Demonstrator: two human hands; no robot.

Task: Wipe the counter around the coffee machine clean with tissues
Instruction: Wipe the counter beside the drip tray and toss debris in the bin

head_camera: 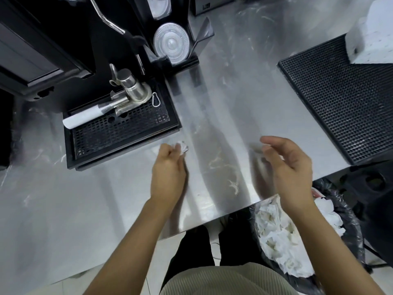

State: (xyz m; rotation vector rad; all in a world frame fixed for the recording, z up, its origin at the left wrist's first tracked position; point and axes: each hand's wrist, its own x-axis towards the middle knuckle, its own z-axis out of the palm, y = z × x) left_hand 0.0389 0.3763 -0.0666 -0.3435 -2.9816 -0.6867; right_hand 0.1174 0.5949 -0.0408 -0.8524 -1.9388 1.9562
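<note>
My left hand (169, 169) is closed around a small crumpled white tissue (183, 147), low over the steel counter (234, 107) just off the front right corner of the black drip tray (119, 133). My right hand (291, 167) hovers above the counter near its front edge, fingers curled and apart, with nothing in it. Whitish smears and shreds (225, 173) lie on the counter between my hands. The black coffee machine (42, 43) stands at the back left.
A steel tool and a rolled white paper (85, 117) lie on the drip tray. A holder of clear plastic lids (171, 42) stands behind it. A black rubber mat (344, 107) covers the right side. Below the counter edge, a black-lined bin (282, 237) holds used tissues.
</note>
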